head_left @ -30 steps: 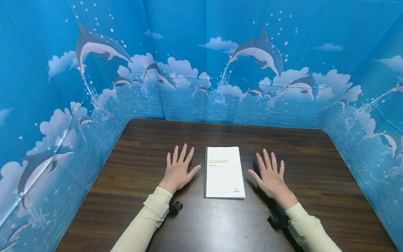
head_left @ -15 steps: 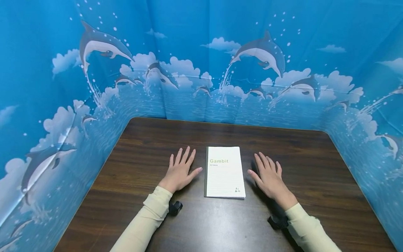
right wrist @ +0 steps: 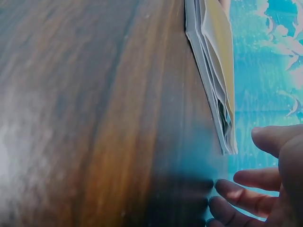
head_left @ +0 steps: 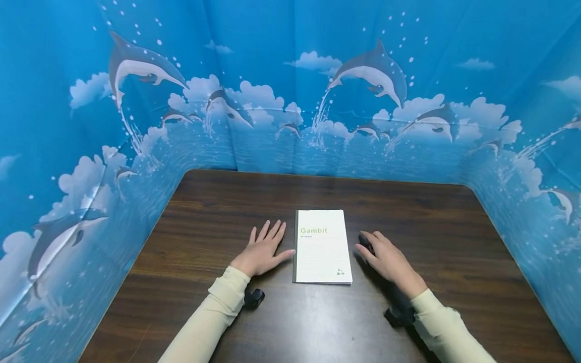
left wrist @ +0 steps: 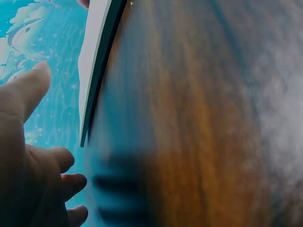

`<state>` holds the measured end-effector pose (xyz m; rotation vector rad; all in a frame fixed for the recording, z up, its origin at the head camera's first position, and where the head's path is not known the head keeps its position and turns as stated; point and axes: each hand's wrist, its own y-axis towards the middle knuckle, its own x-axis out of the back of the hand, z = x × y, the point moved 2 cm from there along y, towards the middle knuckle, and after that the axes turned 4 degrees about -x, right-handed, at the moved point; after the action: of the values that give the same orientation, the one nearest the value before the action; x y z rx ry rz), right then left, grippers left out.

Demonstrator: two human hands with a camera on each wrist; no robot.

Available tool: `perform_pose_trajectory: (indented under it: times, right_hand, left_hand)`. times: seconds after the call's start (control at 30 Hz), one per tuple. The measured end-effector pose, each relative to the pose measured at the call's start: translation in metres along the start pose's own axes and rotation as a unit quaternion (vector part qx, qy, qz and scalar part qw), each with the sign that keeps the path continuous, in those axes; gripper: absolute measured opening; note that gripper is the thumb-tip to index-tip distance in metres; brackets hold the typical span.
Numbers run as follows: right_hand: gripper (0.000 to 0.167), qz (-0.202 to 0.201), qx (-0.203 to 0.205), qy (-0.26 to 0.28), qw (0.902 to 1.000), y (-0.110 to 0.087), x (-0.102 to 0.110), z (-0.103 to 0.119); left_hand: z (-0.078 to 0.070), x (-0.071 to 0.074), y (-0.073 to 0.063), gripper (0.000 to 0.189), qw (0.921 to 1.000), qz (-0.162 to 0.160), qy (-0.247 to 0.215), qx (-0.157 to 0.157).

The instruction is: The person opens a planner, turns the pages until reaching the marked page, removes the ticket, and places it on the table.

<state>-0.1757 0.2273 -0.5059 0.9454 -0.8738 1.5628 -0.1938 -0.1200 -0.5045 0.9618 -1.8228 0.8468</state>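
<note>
A white notebook (head_left: 323,254) marked "Gambit", with a dark spine along its left side, lies closed on the dark wooden table. Left of it, my left hand (head_left: 260,254) is palm down with straight, spread fingers, and its thumb tip comes right up to the spine in the head view. My right hand (head_left: 389,259) is on the other side, thumb toward the notebook's right edge, fingers bent loosely downward with a shadow beneath. In the right wrist view the notebook's page edges (right wrist: 215,90) fan slightly apart, and the fingers (right wrist: 251,198) are loosely curved around nothing.
The brown wood-grain table (head_left: 218,201) has rounded far corners. A blue curtain (head_left: 272,60) printed with dolphins and clouds surrounds its back and sides. Black wrist cameras sit under the left cuff (head_left: 253,299) and the right cuff (head_left: 399,316).
My left hand has slid a little nearer, its thumb now at the notebook's spine. The right hand's fingers have gone from spread and straight to bent together. The notebook lies where it was.
</note>
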Motion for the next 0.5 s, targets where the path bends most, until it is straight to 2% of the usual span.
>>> perform_pose_trajectory:
  times: [0.3,0.5]
  right_hand:
    - [0.064,0.035,0.003,0.044,0.9984,0.0,-0.009,0.005]
    - [0.067,0.036,0.017,0.035,0.9986,0.002,-0.011,0.009]
  left_hand:
    - [-0.002,-0.007,-0.001,0.089,0.9994,0.031,-0.01,-0.005]
    - [-0.005,-0.008,0.002,0.092,0.9992,0.036,-0.013,-0.007]
